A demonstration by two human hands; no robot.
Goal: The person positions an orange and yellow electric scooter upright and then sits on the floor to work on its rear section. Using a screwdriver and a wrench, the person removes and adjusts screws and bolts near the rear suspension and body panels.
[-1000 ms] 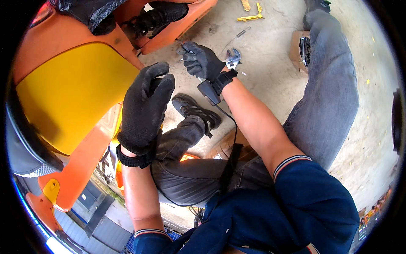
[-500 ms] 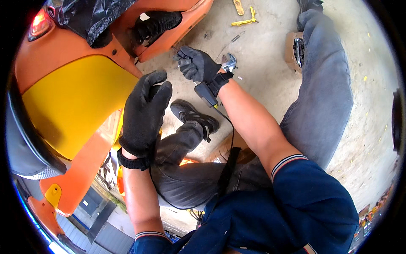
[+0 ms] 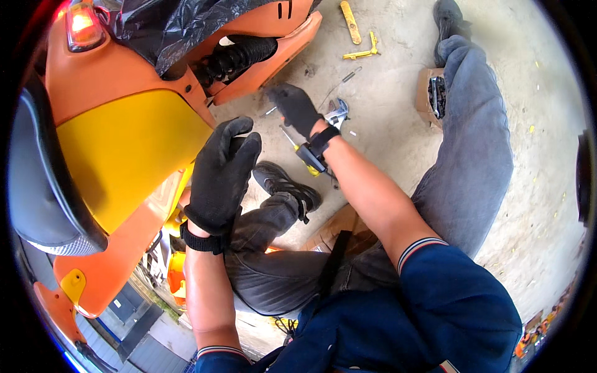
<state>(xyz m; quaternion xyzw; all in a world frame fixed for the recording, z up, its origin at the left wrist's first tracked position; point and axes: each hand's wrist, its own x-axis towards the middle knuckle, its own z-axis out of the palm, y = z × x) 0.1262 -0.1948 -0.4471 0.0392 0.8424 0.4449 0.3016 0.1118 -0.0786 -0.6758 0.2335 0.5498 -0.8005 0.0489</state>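
My left hand (image 3: 221, 177), in a black glove, hovers beside the yellow body panel (image 3: 134, 152) of an orange vehicle (image 3: 124, 78). Its thumb and fingers are bent but apart, with nothing visible between them. Ahead and to the right, my gloved right hand (image 3: 294, 109) is over the floor near the vehicle's lower orange edge. Its fingers are curled and turned away, so what they hold, if anything, is hidden. A thin silver piece (image 3: 269, 112) shows beside those fingers. Under my right wrist lies a screwdriver (image 3: 309, 163) with a yellow and black handle; a shiny metal tool (image 3: 337, 114) is just beyond.
Two yellow parts, a flat strip (image 3: 350, 22) and an angled bracket (image 3: 362, 55), lie on the concrete floor with a thin spring (image 3: 351, 74). A cardboard box (image 3: 428, 96) of dark metal pieces stands by my right leg. A black seat (image 3: 53, 186) juts in at left.
My right hand has turned and shifted slightly, its fingers now less visible. The screwdriver handle has come into sight below the wrist. The vehicle appears further right as the view shifted.
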